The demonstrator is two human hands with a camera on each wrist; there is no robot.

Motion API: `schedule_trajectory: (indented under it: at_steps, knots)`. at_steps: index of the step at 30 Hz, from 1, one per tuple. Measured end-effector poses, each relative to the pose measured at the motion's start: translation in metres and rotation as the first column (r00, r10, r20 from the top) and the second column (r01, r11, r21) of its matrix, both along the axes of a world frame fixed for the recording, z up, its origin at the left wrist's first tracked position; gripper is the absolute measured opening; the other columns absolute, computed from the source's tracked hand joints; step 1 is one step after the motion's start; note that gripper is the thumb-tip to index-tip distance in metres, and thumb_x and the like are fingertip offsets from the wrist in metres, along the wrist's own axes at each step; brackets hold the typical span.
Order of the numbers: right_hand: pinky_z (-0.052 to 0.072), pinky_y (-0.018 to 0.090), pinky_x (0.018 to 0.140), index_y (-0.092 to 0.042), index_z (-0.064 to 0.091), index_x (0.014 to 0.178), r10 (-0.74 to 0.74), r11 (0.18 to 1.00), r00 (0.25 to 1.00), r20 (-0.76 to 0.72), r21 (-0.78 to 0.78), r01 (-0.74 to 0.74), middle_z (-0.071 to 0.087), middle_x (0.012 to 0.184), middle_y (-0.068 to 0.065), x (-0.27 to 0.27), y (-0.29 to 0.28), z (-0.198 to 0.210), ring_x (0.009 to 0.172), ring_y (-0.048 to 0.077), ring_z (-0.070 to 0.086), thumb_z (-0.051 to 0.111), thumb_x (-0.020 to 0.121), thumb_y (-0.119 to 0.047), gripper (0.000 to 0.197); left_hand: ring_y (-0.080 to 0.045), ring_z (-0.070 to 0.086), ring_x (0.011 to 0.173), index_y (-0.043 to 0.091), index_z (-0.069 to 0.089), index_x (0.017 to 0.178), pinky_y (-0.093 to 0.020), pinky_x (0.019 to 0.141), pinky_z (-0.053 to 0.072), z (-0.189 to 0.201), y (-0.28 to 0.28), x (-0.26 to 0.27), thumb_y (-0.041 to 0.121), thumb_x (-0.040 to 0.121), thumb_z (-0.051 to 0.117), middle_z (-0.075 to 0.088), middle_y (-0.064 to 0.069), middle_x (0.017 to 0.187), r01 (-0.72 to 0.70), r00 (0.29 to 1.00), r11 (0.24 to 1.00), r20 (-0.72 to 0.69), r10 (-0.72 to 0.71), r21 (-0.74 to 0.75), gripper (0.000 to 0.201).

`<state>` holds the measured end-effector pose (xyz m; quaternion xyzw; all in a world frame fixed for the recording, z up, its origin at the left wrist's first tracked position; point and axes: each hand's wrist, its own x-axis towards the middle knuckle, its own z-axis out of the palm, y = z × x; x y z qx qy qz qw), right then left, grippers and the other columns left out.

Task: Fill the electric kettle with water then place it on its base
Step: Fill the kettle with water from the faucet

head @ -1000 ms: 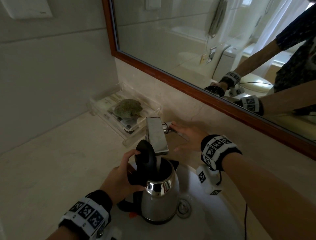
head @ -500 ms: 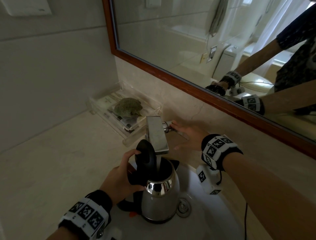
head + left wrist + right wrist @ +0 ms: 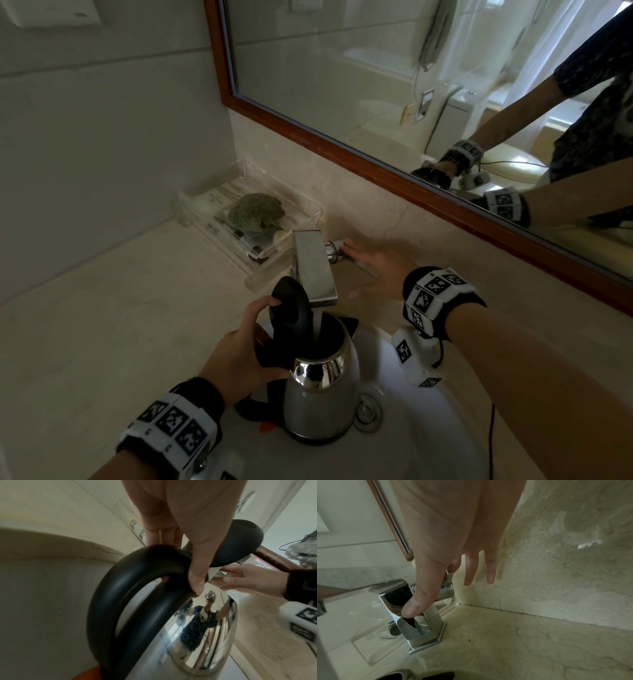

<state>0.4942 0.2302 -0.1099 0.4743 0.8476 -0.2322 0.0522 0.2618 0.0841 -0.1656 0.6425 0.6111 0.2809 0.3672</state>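
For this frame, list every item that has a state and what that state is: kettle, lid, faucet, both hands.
Kettle: upright in the sink, under the spout, not on a base.
Kettle lid: flipped open.
Faucet: running, stream falling into the kettle.
Faucet lever: under the fingers of the right hand.
Left hand: grips the kettle handle.
Right hand: fingers straight, resting on the lever.
Sink drain: uncovered; open or plugged, cannot tell.

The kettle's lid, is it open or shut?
Open: the black lid stands tipped up beside the faucet, and water streams into the kettle.
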Motion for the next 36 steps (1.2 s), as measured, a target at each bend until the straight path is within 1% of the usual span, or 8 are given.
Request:
schedule_trajectory:
  at_steps: [9,12,15,18,23,25,31,36]
  knots:
    - [0.015,0.026,0.117,-0.023,0.014,0.148,-0.016,1.0,1.0,-0.024,0.01,0.016,0.007,0.158,-0.009,0.0008,0.0009,-0.0032,0.145,0.013,0.016,0.07,0.078,-0.039,0.091,-0.002,0.062,0.078,0.053,0.017,0.115,-0.008,0.062,0.046,0.0003,0.0006,-0.0001,0.021,0.058,0.083,0.065,0.003,0.074,0.001,1.0,1.0,0.0,-0.001,-0.023,0.093]
    - [0.015,0.027,0.117,-0.023,0.014,0.148,-0.019,1.0,0.999,-0.025,0.004,0.019,0.007,0.159,-0.008,0.0002,0.0005,-0.0033,0.145,0.014,0.016,0.07,0.078,-0.039,0.091,-0.005,0.063,0.076,0.052,0.018,0.115,-0.01,0.062,0.047,0.0004,0.0002,-0.0002,0.021,0.058,0.083,0.064,0.003,0.073,0.0,1.0,1.0,-0.003,0.0,-0.024,0.092]
    - [0.018,0.029,0.117,-0.023,0.013,0.148,-0.019,1.0,1.0,-0.021,0.003,0.019,0.006,0.159,-0.008,-0.0006,-0.0002,-0.0031,0.145,0.015,0.018,0.07,0.078,-0.039,0.091,-0.008,0.064,0.073,0.053,0.018,0.114,-0.014,0.066,0.049,0.0022,-0.0002,0.0006,0.02,0.059,0.083,0.063,0.002,0.072,-0.001,1.0,1.0,-0.002,0.001,-0.021,0.092]
    - [0.017,0.028,0.117,-0.024,0.013,0.148,-0.019,1.0,1.0,-0.021,0.003,0.019,0.006,0.159,-0.009,-0.0008,-0.0016,-0.0011,0.145,0.014,0.017,0.069,0.079,-0.038,0.09,-0.012,0.065,0.076,0.055,0.016,0.113,-0.025,0.072,0.052,0.003,-0.0002,0.0015,0.019,0.058,0.083,0.065,0.0,0.077,-0.006,1.0,1.0,-0.002,0.006,-0.024,0.094]
    - [0.016,0.027,0.116,-0.025,0.013,0.148,-0.03,1.0,0.999,-0.027,-0.01,0.03,0.006,0.158,-0.01,-0.0005,-0.001,-0.0022,0.145,0.014,0.016,0.07,0.078,-0.038,0.091,-0.01,0.066,0.077,0.042,0.016,0.125,-0.011,0.066,0.046,-0.0006,0.0,0.0016,0.018,0.058,0.084,0.066,0.005,0.076,-0.021,1.0,0.999,0.0,0.021,-0.031,0.098]
    - [0.016,0.026,0.116,-0.025,0.012,0.148,-0.037,0.999,0.999,-0.031,-0.019,0.036,0.006,0.158,-0.01,-0.0004,-0.0006,-0.0028,0.145,0.013,0.016,0.07,0.079,-0.038,0.091,-0.009,0.065,0.075,0.045,0.018,0.121,-0.008,0.062,0.046,-0.0005,0.0001,0.0015,0.019,0.058,0.083,0.065,0.005,0.073,-0.014,1.0,1.0,-0.001,0.014,-0.028,0.094]
    - [0.017,0.027,0.116,-0.025,0.012,0.148,-0.036,0.999,0.999,-0.034,-0.021,0.035,0.005,0.158,-0.011,-0.0002,0.0,-0.0042,0.145,0.014,0.017,0.07,0.078,-0.038,0.091,-0.012,0.065,0.077,0.057,0.014,0.112,-0.018,0.07,0.049,0.0019,0.0003,0.0018,0.018,0.059,0.083,0.066,0.0,0.079,-0.003,1.0,0.999,-0.02,0.002,-0.033,0.095]
    - [0.016,0.026,0.115,-0.023,0.012,0.148,-0.029,0.999,0.999,-0.044,-0.028,0.028,0.006,0.159,-0.009,0.0004,-0.001,-0.0028,0.145,0.014,0.015,0.07,0.079,-0.037,0.091,-0.013,0.065,0.077,0.057,0.015,0.112,-0.014,0.066,0.047,0.0029,0.0,0.0012,0.018,0.059,0.083,0.066,-0.001,0.08,0.0,1.0,0.999,-0.02,-0.001,-0.035,0.094]
